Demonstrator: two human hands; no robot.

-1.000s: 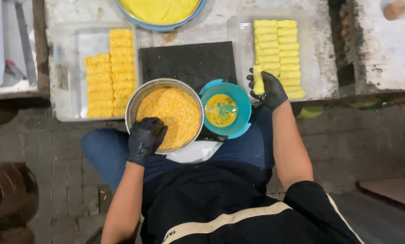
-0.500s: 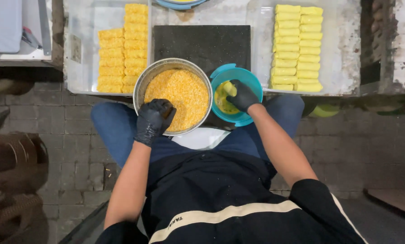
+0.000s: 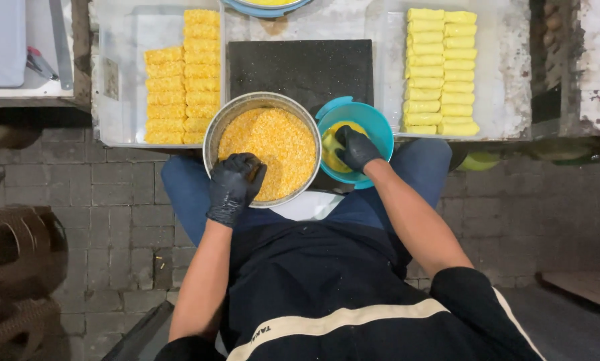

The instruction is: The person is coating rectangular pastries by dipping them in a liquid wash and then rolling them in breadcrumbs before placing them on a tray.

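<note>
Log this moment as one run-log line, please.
left hand: in crumb bowl | right hand: holding roll in teal bowl | coated rolls left, plain rolls right

Single head camera looks steeply down, close above the lap.

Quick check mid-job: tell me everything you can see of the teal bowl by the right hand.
The teal bowl is round, plastic-looking, with a small lip on its upper-left rim. It sits upright at the near counter edge, right of the metal bowl of orange crumbs, rims close or touching. It holds yellow liquid, likely batter. The black-gloved right hand reaches inside, dipping a pale yellow roll.
</note>
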